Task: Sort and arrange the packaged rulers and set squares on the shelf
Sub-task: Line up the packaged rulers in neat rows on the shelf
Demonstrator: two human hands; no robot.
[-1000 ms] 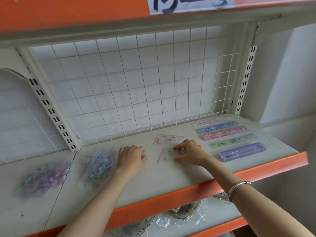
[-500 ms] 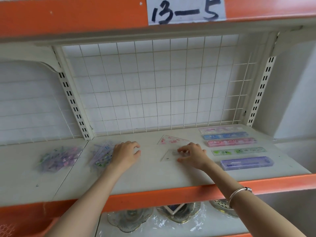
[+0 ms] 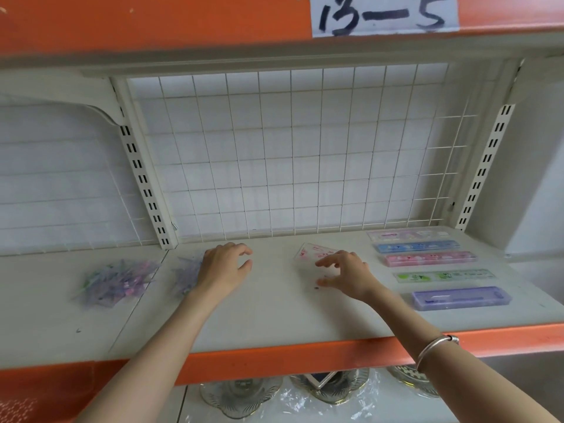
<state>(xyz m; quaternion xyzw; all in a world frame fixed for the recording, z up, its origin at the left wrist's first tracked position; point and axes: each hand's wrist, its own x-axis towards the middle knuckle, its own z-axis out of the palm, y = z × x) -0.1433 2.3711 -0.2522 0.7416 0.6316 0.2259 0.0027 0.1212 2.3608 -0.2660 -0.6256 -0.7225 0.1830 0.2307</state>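
Item: clear triangular plastic set square with pink print (image 3: 314, 251), flat on white metal shelf board (image 3: 274, 315).
Right of it: five packaged rulers (image 3: 430, 259), in a neat column.
Right hand (image 3: 348, 273): fingers spread, nothing gripped, fingertips at its near edge; contact uncertain.
Left hand (image 3: 225, 264): left of it, loosely curled, empty.
Advice: press flat, slide rather than lift, align square-on with ruler column.
Unclear: anything beneath right palm; mauve packet heaps (image 3: 116, 282) far left, contents blurred, one partly behind left hand.

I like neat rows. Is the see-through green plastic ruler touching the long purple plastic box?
Apart. The head view shows a strip of bare shelf between the green ruler and the purple box.
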